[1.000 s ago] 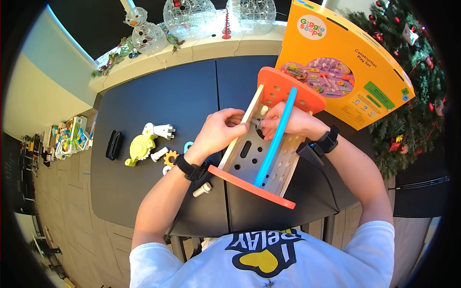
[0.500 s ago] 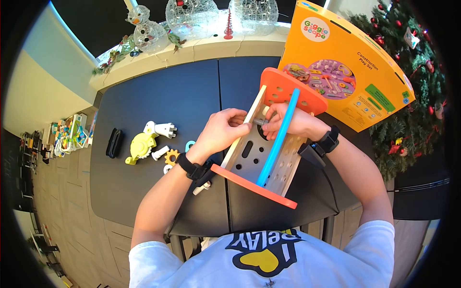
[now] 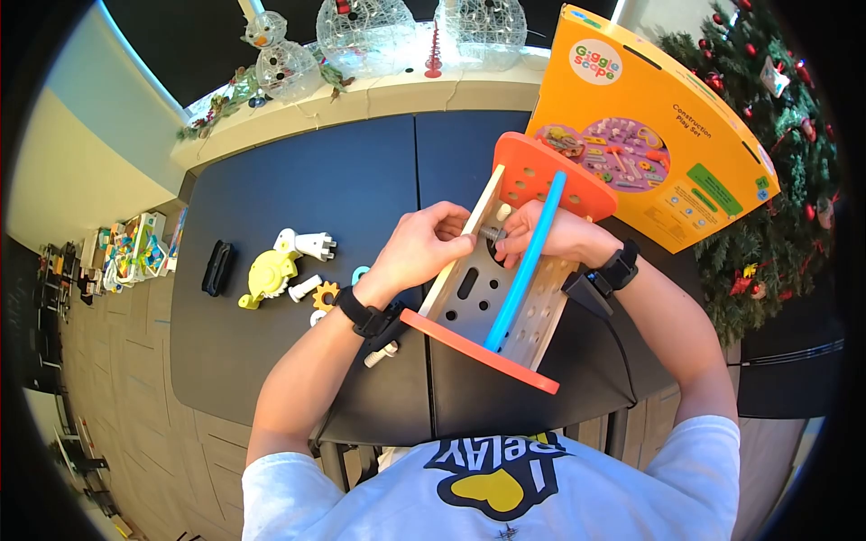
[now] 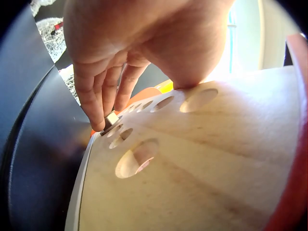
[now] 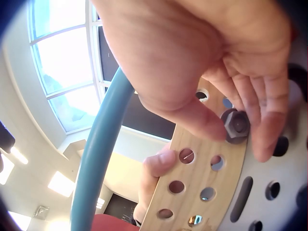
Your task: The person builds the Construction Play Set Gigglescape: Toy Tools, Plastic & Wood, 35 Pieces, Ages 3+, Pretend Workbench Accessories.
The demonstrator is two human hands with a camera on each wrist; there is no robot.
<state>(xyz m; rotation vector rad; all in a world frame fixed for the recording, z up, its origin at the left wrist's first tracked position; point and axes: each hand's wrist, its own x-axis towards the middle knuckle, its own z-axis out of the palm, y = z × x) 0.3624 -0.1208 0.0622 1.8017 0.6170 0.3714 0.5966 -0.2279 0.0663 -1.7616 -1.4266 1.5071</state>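
Note:
An open-sided toy bench has red ends (image 3: 478,352), a blue bar (image 3: 528,261), a grey perforated board (image 3: 469,302) and wooden side panels (image 5: 178,185). Inside it, the right hand (image 3: 559,236) has its thumb and a finger either side of a grey hex nut (image 5: 237,126) at the left panel. Outside that panel, the left hand (image 3: 419,248) holds its curled fingers at a grey bolt head (image 4: 110,121), and its thumb (image 5: 163,162) lies by the panel's edge. A cream peg (image 3: 503,212) stands near the nut.
On the dark table (image 3: 271,198) lie a yellow-and-white toy tool (image 3: 271,270), a white bolt (image 3: 305,288), an orange gear (image 3: 326,296), a cream screw (image 3: 381,353) and a black case (image 3: 217,268). An orange box (image 3: 649,117) stands behind, beside a decorated tree (image 3: 767,180).
In the head view, the bench and tabletop items have shifted slightly right and down. Both hands remain at the same panel, with the right fingers moved a little around the nut.

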